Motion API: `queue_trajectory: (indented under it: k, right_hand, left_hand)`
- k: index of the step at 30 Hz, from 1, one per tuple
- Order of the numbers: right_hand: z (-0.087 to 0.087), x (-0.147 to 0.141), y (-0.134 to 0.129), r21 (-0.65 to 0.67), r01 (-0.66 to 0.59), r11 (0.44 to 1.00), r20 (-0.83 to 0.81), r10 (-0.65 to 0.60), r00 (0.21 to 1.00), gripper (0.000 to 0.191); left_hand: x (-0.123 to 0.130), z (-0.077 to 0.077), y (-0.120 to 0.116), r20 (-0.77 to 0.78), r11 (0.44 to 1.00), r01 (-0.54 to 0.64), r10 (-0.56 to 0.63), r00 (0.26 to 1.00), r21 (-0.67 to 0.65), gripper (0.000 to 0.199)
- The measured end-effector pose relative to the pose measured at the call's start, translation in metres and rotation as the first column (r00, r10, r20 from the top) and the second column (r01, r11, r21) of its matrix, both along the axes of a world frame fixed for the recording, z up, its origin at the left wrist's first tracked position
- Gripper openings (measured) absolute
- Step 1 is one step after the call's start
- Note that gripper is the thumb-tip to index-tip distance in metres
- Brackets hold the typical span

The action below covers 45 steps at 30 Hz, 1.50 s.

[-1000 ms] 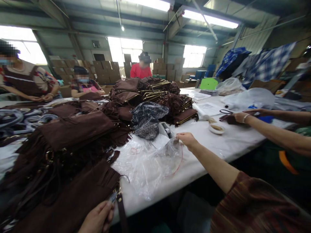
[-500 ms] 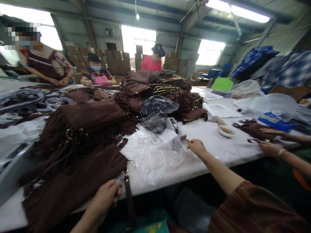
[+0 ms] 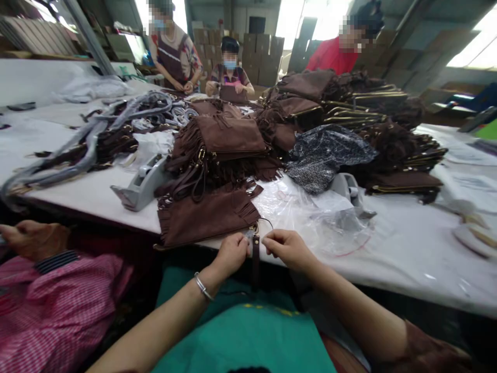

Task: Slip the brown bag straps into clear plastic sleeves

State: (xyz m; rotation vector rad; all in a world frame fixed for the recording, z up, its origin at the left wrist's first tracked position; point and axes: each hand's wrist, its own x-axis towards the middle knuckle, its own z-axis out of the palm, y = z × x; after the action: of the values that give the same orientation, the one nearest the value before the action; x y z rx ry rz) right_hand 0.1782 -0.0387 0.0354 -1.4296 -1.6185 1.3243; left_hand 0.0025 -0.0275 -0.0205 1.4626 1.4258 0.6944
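Head view: the left hand [image 3: 233,254] pinches a small pale piece [image 3: 249,234] beside the fringed brown bag [image 3: 205,220] at the table [image 3: 411,254] edge; the right hand [image 3: 285,246] (whether holding anything, I cannot tell) is near.

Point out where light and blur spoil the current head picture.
Head view: the window behind is blown out to white, and the space under the table sinks to near black; head view, middle: glints on the clear plastic; head view, right edge: the roll is smeared, its details lost.
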Motion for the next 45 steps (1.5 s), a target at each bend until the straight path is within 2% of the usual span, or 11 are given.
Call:
queue_trajectory:
  k: [4, 8, 13, 18, 27, 31, 33, 36, 41, 43, 45]
  right_hand:
    - [-0.03, -0.027, 0.023, -0.154, 0.049, 0.987, -0.08, -0.062, 0.995, 0.027]
    - [-0.038, -0.034, 0.026, -0.238, 0.095, 0.967, -0.088, -0.119, 0.989, 0.028]
    - [-0.036, -0.036, 0.023, -0.262, 0.117, 0.958, -0.039, -0.131, 0.991, 0.028]
    - [-0.04, -0.037, 0.028, -0.203, 0.14, 0.969, 0.1, -0.122, 0.987, 0.027]
    - [-0.042, -0.042, 0.036, -0.147, 0.156, 0.977, 0.391, -0.087, 0.916, 0.031]
    - [-0.036, -0.048, 0.034, -0.123, 0.154, 0.98, 0.442, -0.085, 0.893, 0.028]
    - [-0.034, -0.048, 0.033, -0.119, 0.155, 0.981, 0.455, -0.085, 0.887, 0.029]
    - [-0.033, -0.046, 0.028, -0.127, 0.137, 0.982, 0.424, -0.071, 0.903, 0.024]
    - [-0.038, -0.04, 0.014, -0.116, 0.129, 0.985, 0.297, -0.09, 0.951, 0.018]
    - [-0.041, -0.041, 0.009, -0.075, 0.152, 0.985, 0.237, -0.131, 0.963, 0.017]
    - [-0.044, -0.042, 0.004, -0.06, 0.188, 0.98, 0.2, -0.173, 0.964, 0.017]
  left_hand:
    - [-0.003, -0.001, -0.006, -0.185, 0.969, 0.038, 0.008, 0.983, 0.243, 0.032]
    - [-0.005, -0.004, -0.012, -0.384, 0.932, 0.116, 0.027, 0.923, 0.345, 0.032]
    - [-0.007, -0.01, -0.013, -0.532, 0.91, 0.219, 0.003, 0.847, 0.353, 0.034]
    - [-0.01, -0.011, -0.012, -0.579, 0.892, 0.293, -0.044, 0.814, 0.345, 0.032]
    - [-0.009, -0.019, -0.017, -0.631, 0.897, 0.302, -0.032, 0.775, 0.324, 0.026]
    - [-0.01, -0.024, -0.02, -0.641, 0.876, 0.312, -0.003, 0.767, 0.369, 0.037]
    - [-0.011, -0.023, -0.021, -0.632, 0.882, 0.312, -0.022, 0.775, 0.353, 0.031]
    - [-0.013, -0.016, -0.018, -0.57, 0.916, 0.251, -0.031, 0.821, 0.312, 0.025]
    - [-0.014, 0.0, -0.009, -0.32, 0.965, 0.116, -0.035, 0.947, 0.236, 0.022]
    - [-0.012, 0.004, -0.006, -0.176, 0.992, 0.06, -0.04, 0.984, 0.109, 0.023]
    - [-0.009, 0.007, -0.004, -0.004, 0.995, -0.002, 0.002, 1.0, -0.099, 0.023]
